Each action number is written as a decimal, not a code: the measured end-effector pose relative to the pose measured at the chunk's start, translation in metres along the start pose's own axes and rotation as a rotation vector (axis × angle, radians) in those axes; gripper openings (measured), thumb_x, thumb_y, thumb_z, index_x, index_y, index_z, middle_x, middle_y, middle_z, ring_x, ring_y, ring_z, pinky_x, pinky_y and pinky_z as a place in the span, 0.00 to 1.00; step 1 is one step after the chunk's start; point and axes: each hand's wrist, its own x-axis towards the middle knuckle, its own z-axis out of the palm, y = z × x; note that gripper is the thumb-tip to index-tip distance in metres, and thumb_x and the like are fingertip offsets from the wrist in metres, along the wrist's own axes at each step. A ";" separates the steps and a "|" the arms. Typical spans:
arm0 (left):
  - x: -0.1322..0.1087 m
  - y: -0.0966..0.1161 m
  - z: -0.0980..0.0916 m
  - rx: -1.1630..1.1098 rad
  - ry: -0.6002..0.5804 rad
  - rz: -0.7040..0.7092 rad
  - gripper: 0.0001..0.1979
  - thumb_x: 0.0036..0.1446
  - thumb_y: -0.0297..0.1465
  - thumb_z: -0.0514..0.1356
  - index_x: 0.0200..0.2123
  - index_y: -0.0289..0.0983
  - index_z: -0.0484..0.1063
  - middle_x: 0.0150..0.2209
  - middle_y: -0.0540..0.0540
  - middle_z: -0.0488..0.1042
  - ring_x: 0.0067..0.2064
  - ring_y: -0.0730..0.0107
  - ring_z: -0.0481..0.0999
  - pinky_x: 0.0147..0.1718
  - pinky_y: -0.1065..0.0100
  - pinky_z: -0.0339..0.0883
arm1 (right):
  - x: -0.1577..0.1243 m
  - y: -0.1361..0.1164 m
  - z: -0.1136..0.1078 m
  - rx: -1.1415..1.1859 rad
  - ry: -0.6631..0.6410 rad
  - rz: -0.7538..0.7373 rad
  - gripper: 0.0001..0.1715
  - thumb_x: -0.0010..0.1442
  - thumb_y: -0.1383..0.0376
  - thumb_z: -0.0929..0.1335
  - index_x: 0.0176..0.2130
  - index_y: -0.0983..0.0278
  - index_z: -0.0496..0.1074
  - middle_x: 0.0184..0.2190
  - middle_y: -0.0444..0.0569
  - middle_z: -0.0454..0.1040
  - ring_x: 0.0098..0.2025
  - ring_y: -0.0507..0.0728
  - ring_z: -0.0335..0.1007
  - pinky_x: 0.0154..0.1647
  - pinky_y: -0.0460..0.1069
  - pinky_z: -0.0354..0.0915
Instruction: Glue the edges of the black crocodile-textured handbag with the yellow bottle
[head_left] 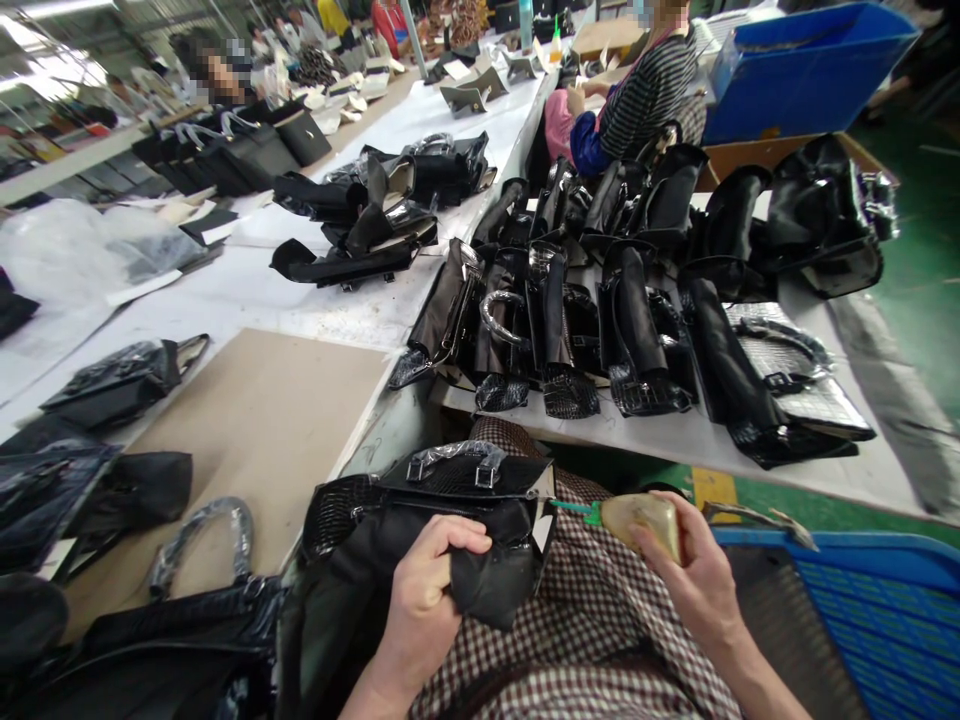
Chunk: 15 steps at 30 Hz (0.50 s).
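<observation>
A black handbag with a plastic-wrapped handle and two buckles lies across my lap. My left hand is closed on its soft black lining, which bulges out below the fist. In my right hand I hold a squeeze bottle of yellowish contents, with the fingers wrapped round its body. The bottle's thin green nozzle points left, and its tip is at the right end of the bag's edge. A pale flap shows just under that tip. The inside of the bag is mostly hidden.
Rows of black handbags stand on a white table at the right. More bags lie on the left table beside a brown board. A blue crate sits at lower right, a blue bin farther back. A person in stripes sits ahead.
</observation>
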 end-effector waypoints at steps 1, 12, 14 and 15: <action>-0.001 0.000 0.000 0.001 -0.001 -0.002 0.11 0.60 0.18 0.59 0.35 0.38 0.79 0.38 0.44 0.79 0.44 0.63 0.80 0.40 0.66 0.78 | -0.001 0.000 0.000 0.002 0.013 0.001 0.32 0.56 0.48 0.76 0.53 0.60 0.70 0.47 0.52 0.76 0.46 0.68 0.74 0.50 0.60 0.69; -0.004 -0.002 0.000 0.006 0.000 0.025 0.13 0.60 0.16 0.58 0.36 0.38 0.78 0.37 0.45 0.78 0.44 0.65 0.79 0.42 0.68 0.77 | -0.003 -0.012 -0.006 -0.005 0.025 0.112 0.35 0.52 0.46 0.77 0.52 0.62 0.72 0.43 0.52 0.77 0.41 0.67 0.74 0.35 0.54 0.72; -0.005 -0.003 0.001 0.003 -0.001 0.027 0.13 0.60 0.16 0.58 0.36 0.38 0.78 0.38 0.45 0.78 0.44 0.65 0.79 0.42 0.68 0.77 | -0.004 -0.014 -0.007 0.007 0.007 0.141 0.35 0.53 0.46 0.77 0.52 0.62 0.71 0.42 0.52 0.77 0.37 0.66 0.74 0.29 0.52 0.71; -0.006 -0.004 0.001 0.000 0.000 0.027 0.13 0.60 0.16 0.58 0.36 0.38 0.78 0.38 0.45 0.78 0.44 0.65 0.79 0.42 0.68 0.77 | -0.004 -0.015 -0.008 0.016 -0.007 0.152 0.35 0.53 0.46 0.77 0.52 0.63 0.71 0.40 0.51 0.77 0.34 0.64 0.73 0.26 0.52 0.69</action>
